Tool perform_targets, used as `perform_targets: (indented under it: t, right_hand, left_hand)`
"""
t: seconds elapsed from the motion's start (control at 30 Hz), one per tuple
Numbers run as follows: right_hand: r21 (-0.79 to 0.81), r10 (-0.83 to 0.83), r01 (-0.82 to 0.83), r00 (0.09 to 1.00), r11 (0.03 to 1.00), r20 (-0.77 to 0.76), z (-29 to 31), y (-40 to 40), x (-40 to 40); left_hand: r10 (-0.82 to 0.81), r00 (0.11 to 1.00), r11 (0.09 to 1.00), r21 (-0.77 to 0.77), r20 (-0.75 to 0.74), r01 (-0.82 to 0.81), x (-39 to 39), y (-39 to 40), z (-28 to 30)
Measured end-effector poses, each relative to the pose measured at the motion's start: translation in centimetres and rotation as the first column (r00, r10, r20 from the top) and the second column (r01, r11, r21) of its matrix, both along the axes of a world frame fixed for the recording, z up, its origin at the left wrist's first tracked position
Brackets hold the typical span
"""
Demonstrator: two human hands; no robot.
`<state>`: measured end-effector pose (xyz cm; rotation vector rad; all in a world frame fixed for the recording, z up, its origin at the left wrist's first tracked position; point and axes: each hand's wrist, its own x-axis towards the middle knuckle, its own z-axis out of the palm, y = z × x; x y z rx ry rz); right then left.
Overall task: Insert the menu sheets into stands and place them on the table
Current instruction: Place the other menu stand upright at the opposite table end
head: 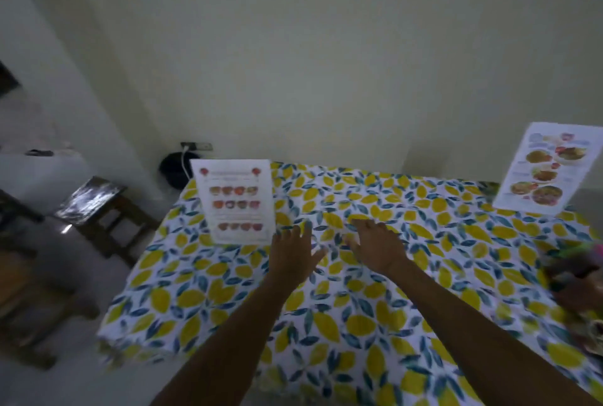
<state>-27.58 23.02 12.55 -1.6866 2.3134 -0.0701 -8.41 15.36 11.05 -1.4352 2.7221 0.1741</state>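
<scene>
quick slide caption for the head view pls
Two menu stands, one far left, one far right, upright on the lemon-print tablecloth; both hands open, empty.

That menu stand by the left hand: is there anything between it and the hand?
Nothing visible. The left hand hovers open just right of the menu stand, with only bare tablecloth between them. The right hand is open too, farther right. The other stand sits at the far right corner, out of the way.

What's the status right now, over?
Both hands open and empty, left hand, right hand. Two menu stands upright: left menu, right menu. Tablecloth between them bare.
</scene>
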Motion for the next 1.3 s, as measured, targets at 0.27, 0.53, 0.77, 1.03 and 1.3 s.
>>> perform_targets:
  t: [0.27,0.53,0.77,1.03,1.3]
  right_hand:
    - [0.035,0.121,-0.121,0.993,0.992,0.005,-1.0,-5.6,9.9]
    - [0.080,-0.016,0.005,0.991,0.997,0.131,-5.1,-12.2,13.6]
    - [0.048,-0.289,0.320,0.771,0.946,0.568,-9.2,-18.8,14.5]
    - [-0.112,-0.240,0.333,0.839,0.936,0.488,-8.9,-22.0,15.5]
    - [-0.211,-0.197,0.306,0.887,0.928,0.417,-6.4,-34.0,14.7]
  left_hand:
    - [0.211,0.977,0.977,-0.038,-0.026,-0.212,13.0,-3.3,-0.5]
    - [0.333,0.942,0.942,0.067,-0.046,-0.329,19.4,-10.0,-3.3]
    - [0.420,0.900,0.895,0.223,-0.119,-0.388,20.4,-19.9,-6.1]
    - [0.422,0.803,0.863,0.458,-0.421,-0.213,19.9,-27.9,-5.5]
    - [0.340,0.762,0.905,0.413,-0.552,-0.104,20.3,-40.1,-2.4]
